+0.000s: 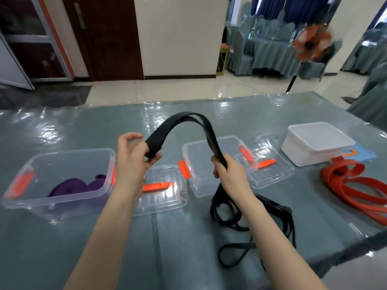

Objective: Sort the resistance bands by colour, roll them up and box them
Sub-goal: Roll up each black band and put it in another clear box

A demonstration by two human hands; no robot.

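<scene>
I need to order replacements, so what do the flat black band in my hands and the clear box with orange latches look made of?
Flat black band: probably matte rubber or latex; it arcs limply between the hands. Clear box with orange latches: likely glossy rigid plastic; see-through, glinting walls.

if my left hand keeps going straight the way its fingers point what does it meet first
Probably the arched black band it already pinches; its fingers point up and right along it. Beyond the left hand lies the middle clear box, but that sits lower, so depth is uncertain.
</scene>
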